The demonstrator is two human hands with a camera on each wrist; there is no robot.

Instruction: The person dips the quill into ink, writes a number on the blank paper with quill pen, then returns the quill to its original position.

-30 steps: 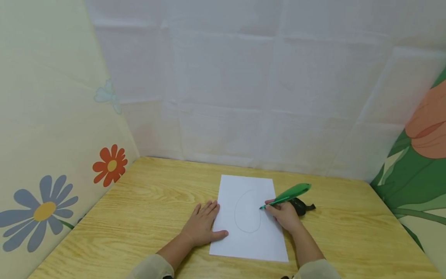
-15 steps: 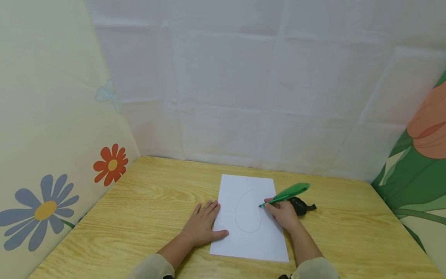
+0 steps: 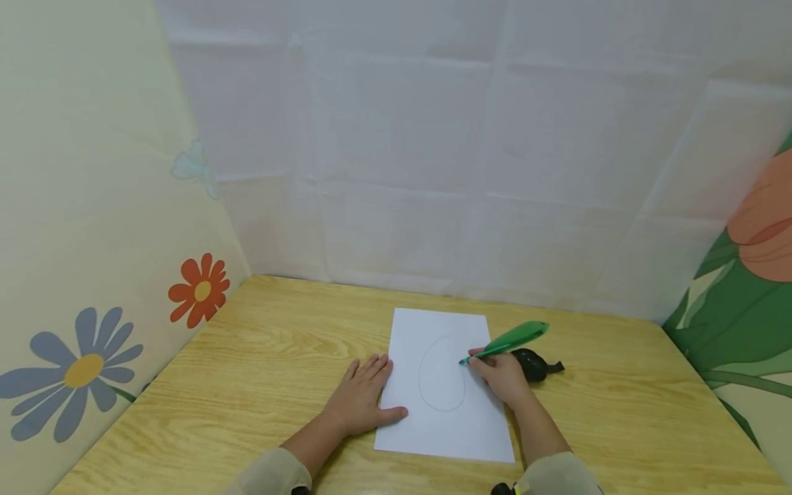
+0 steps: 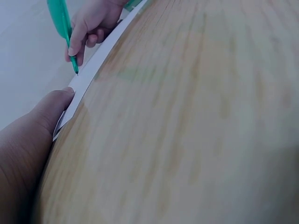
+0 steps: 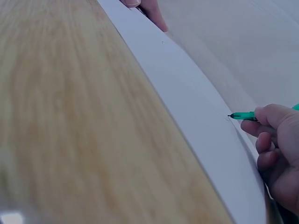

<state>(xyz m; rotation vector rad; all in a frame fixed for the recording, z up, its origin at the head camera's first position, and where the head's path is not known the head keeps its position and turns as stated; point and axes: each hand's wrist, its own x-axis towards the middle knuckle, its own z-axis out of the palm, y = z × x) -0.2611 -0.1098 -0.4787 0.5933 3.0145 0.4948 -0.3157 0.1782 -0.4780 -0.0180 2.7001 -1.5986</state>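
While the left hand [image 3: 361,399] lay flat with straight fingers on the paper's [image 3: 442,426] nine-o'clock edge, the right hand [image 3: 502,378] gripped a green pen [image 3: 504,342], tip on the drawn oval's three-o'clock side; a black object [image 3: 533,364] sat just beyond.

a light wooden tabletop [image 3: 260,357] with visible grain fills the lower view. a creased white sheet wall [image 3: 433,158] runs along its far edge. the left panel [image 3: 80,206] shows painted daisies, the right panel [image 3: 749,275] green leaves and an orange flower. light is soft and even.
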